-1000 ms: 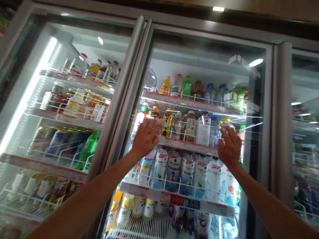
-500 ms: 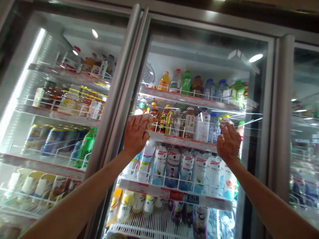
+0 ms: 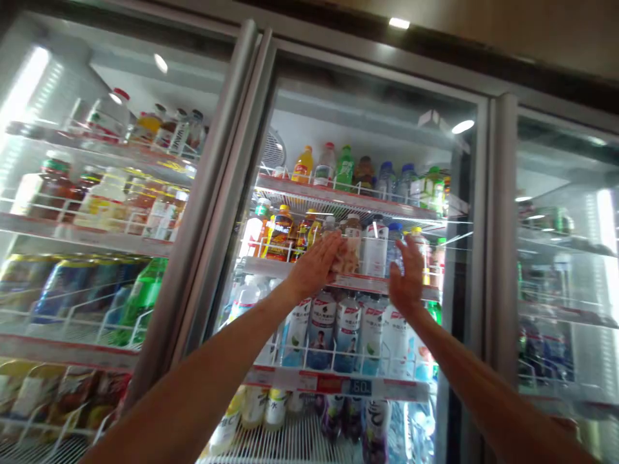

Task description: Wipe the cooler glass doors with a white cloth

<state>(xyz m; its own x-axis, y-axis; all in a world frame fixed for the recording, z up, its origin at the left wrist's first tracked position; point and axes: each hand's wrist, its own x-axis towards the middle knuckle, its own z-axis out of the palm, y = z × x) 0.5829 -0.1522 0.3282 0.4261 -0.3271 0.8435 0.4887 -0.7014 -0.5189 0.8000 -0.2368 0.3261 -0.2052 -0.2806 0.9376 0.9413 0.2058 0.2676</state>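
My left hand (image 3: 315,263) is stretched out toward the middle glass door (image 3: 358,96) of a drinks fridge. Its fingers lie flat and close together, and a pale reflection of them shows in the glass right beside them. My right hand (image 3: 407,274) is raised a short way to the right, with thumb and fingers apart and nothing visible in it. Whether its fingertips touch the glass I cannot tell. Behind the door, bottled drinks stand in rows, among them a white-labelled bottle (image 3: 375,248) between my hands and a dark-labelled bottle (image 3: 279,235) to the left.
A long metal handle (image 3: 213,187) runs down the left door's edge, beside the middle door's frame. Another upright handle (image 3: 503,225) stands at the right. Wire-fronted shelves hold cans (image 3: 62,290) behind the left door and pale bottles (image 3: 347,332) below my hands.
My left hand has moved right across the middle door, closer to my right hand. My right hand's fingers have spread. The view has shifted, bringing more of the right-hand fridge into sight.
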